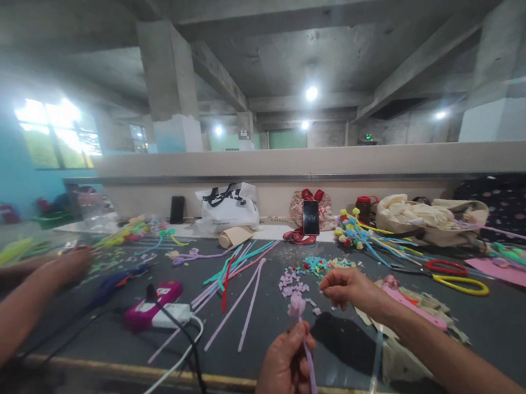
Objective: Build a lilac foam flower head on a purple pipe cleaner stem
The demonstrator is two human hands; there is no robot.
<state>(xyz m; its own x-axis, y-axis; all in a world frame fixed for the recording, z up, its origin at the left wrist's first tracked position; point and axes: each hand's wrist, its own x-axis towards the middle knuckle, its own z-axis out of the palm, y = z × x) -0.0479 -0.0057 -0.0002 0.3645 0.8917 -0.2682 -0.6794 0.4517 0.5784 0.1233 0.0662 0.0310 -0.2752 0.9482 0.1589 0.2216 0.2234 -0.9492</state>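
While your left hand point(286, 366) pinches one purple flower point(297, 305) by its stem point(312, 370), your right hand point(355, 289) curls, its grip unclear.

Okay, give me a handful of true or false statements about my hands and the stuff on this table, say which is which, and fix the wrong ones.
1. The left hand holds a lilac stem with a lilac flower at its top. True.
2. The right hand grips the scissors. False: they lie on the table, to the right of that hand.
3. A dark phone stands in front of the floral pouch. True.
4. The white plastic bag is to the right of the floral pouch. False: it is to the left.
5. Small lilac pieces lie beside turquoise ones. True.
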